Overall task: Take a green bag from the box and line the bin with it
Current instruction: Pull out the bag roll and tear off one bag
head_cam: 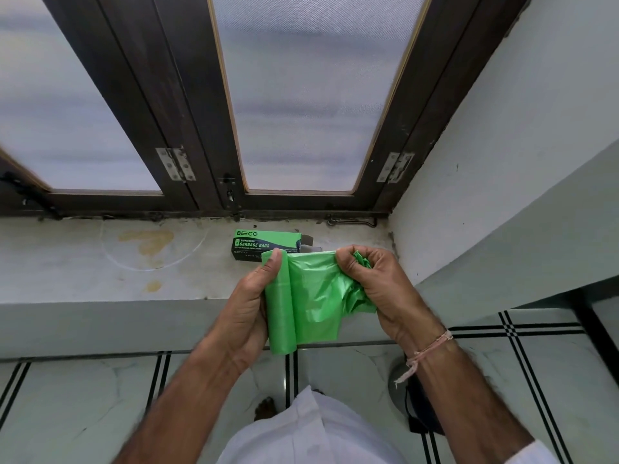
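A green and black garbage bag box (268, 244) lies on the stained window sill (100, 262), its right flap open. In front of it my left hand (246, 313) grips a roll of green bags (279, 303), held upright with the thumb on top. One green bag (318, 296) is pulled out sideways from the roll, and my right hand (375, 283) holds its bunched free end in a fist. A grey bin (398, 380) stands on the floor below my right forearm, mostly hidden by the arm.
A dark wooden window frame (207, 128) with frosted panes rises behind the sill. A white wall (502, 162) closes the right side. The tiled floor (83, 396) with black lines lies below, and my bare foot (266, 406) shows near the bin.
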Tool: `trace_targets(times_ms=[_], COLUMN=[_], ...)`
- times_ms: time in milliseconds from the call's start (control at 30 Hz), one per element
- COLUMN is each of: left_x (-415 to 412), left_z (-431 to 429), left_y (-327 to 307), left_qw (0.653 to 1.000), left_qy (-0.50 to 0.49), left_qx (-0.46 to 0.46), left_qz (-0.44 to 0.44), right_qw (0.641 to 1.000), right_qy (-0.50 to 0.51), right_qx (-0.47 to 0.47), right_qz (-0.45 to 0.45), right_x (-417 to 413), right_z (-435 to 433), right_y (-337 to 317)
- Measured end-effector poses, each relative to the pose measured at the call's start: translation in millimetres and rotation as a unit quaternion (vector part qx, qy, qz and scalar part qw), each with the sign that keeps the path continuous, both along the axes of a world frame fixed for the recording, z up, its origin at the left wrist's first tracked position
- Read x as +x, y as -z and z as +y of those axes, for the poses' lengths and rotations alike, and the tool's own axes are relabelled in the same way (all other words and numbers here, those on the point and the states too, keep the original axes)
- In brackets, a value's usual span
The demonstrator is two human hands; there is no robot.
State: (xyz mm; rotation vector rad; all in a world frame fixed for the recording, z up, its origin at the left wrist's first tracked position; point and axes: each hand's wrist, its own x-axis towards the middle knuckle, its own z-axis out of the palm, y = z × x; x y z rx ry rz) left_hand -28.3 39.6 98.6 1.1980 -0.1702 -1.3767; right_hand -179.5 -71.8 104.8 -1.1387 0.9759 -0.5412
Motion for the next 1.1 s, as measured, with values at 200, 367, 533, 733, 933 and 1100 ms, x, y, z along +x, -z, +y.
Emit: trace_targets(times_ms=[200,367,533,733,933,1100], left_x=[-1,-4,-3,-5,-7,-13], left_z=[-2,-3,-2,-2,-2,-4], left_y=[0,1,5,10,11,11], left_qw=[1.0,1.0,1.0,1.0,1.0,0.999], left_qy=[0.002,0.009,0.012,0.016,0.019,0.03], left_qx=[0.009,0.008,0.012,0.006,-0.012,-0.014], left_qz=[0.006,-0.001,-0.002,-0.008,0.001,0.005], right_qw=[0.999,0.997,0.998,1.0,0.999,0.998], right_qy=[-0.015,-0.046,-0.042,-0.021,-0.042,-0.041], right_qx=[-0.03,-0.007,0.006,0.018,-0.002,0.039], right_qz=[0.035,0.069,0.039,-0.004,-0.006,0.002], right_x=[-2,0,-1,-5,-6,-1], right_z=[-4,0,1,-5,-10,-6], right_y=[3,-2,2,11,22,22])
